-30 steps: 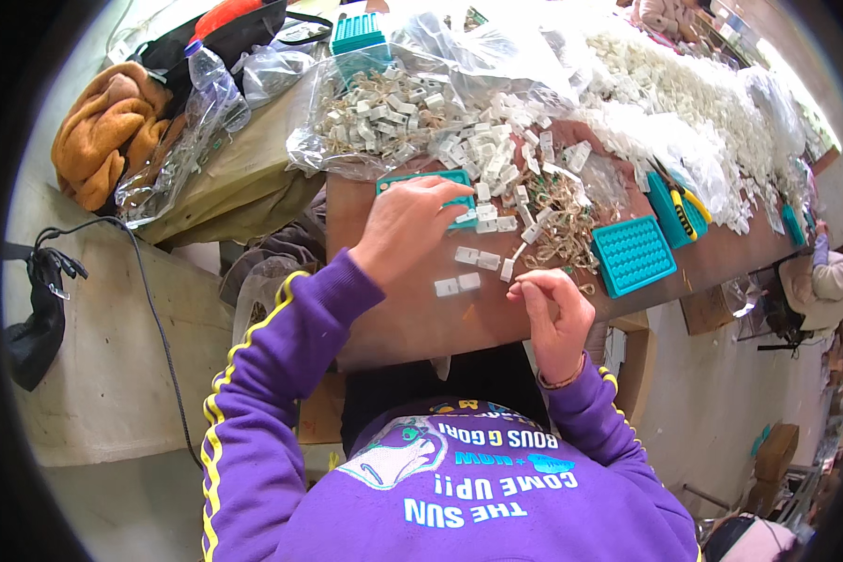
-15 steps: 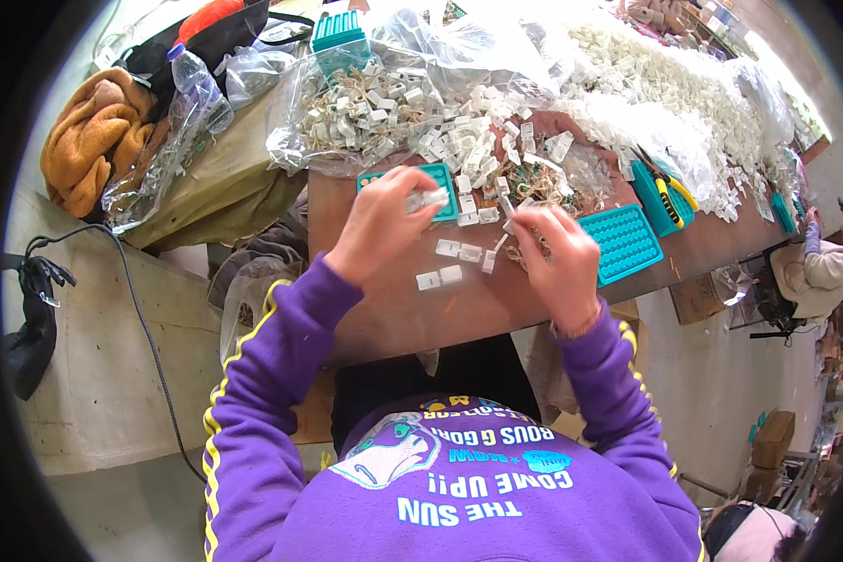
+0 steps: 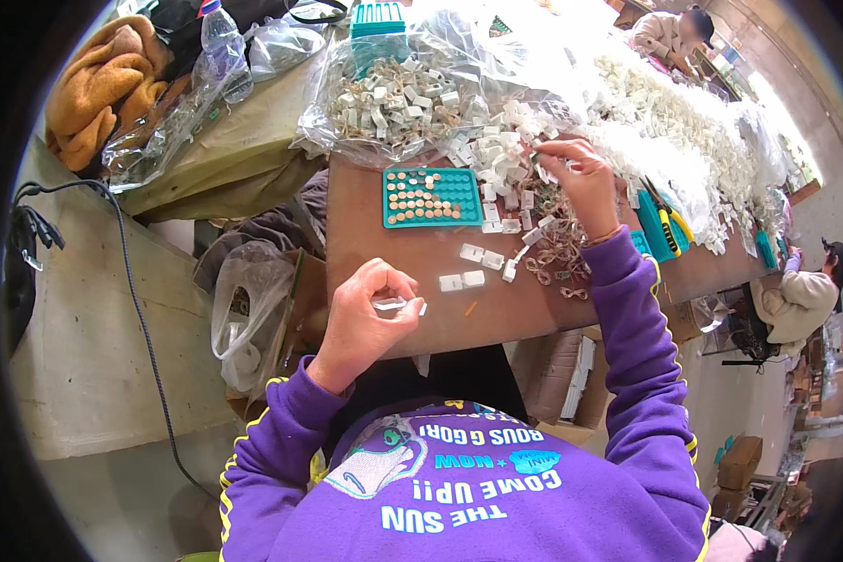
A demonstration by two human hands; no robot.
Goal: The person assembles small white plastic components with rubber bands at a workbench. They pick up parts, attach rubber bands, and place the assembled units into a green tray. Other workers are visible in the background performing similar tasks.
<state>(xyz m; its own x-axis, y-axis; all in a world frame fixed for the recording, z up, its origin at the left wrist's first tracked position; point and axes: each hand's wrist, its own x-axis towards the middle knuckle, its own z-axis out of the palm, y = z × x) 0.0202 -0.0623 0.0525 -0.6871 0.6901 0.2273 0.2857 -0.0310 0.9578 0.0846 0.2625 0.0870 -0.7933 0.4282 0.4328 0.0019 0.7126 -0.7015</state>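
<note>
My left hand (image 3: 363, 314), near the table's front edge, is closed on a small white plastic case (image 3: 391, 304). My right hand (image 3: 585, 183) reaches to the heap of white plastic cases (image 3: 496, 145), thumb and fingers pinched together; what lies between them is too small to make out. Left of the heap, the teal tray (image 3: 431, 222) shows rows of small round tan discs in its pockets. Between my hands, several loose white cases (image 3: 473, 254) lie on the brown table (image 3: 384, 253). A tangle of thin tan cords (image 3: 562, 253) lies below my right wrist.
Yellow-handled pliers (image 3: 667, 225) rest on a teal box (image 3: 653, 220), right of my right wrist. A clear bag (image 3: 384, 103) of cases stands at the back left. A bottle (image 3: 221, 47) and orange cloth (image 3: 112, 80) lie farther left. Two other people sit beyond the table.
My left hand has moved down from over the teal tray toward the front edge, uncovering the discs. My right hand has gone up and away from the loose cases to the heap.
</note>
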